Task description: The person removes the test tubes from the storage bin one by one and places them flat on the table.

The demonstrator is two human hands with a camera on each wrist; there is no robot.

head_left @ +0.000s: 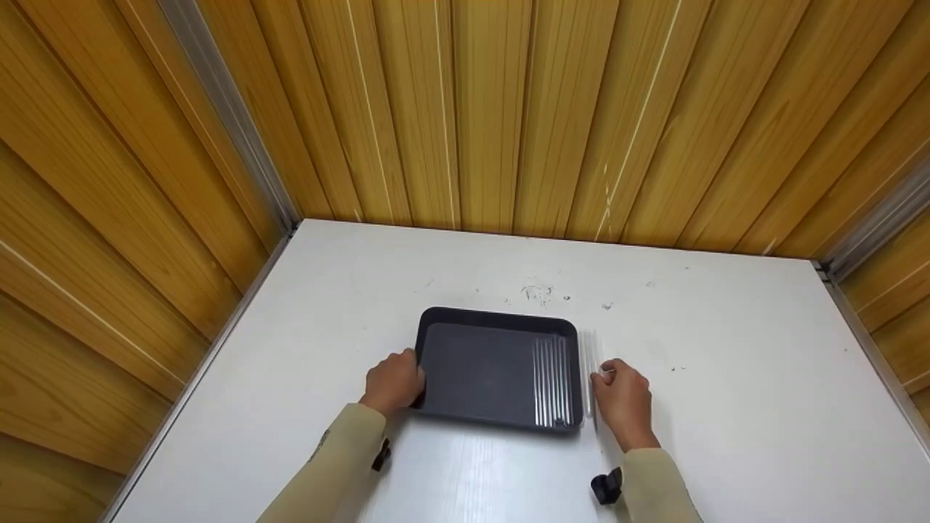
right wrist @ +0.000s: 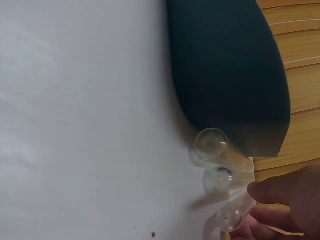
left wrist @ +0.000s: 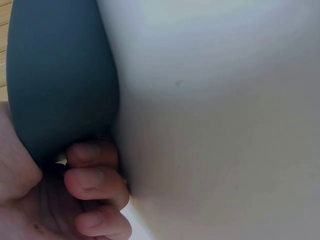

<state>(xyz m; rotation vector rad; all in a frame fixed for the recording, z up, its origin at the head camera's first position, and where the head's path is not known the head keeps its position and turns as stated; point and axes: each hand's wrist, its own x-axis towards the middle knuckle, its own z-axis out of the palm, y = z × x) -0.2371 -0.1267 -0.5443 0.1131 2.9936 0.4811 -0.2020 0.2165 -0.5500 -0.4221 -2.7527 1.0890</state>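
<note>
- The wood-panelled walls close in the space on three sides, warm yellow boards with pale seams running down to the surface below.
- The white worktop fills the floor of that space; faint grey scuff marks sit on it near the back wall.
- A dark tray lies flat at the middle of the worktop, shallow, with rounded corners and a raised rim.
- Inside the tray, along its right side, a row of clear glass tubes lies side by side, parallel to the tray's short edge.
- Both forearms wear beige sleeves, each with a small black strap fitting near the wrist.
- The left hand is at the tray's left edge, fingers curled against the rim and the worktop; it grips that edge of the tray.
- The right hand is just outside the tray's right edge, on the worktop.
- This hand pinches a few more clear tubes between thumb and fingers; the right wrist view shows three round tube ends stacked close together, just beside the tray's outer wall.
- From the head view these held tubes lie along the worktop beside the tray's right rim, not inside it.
</note>
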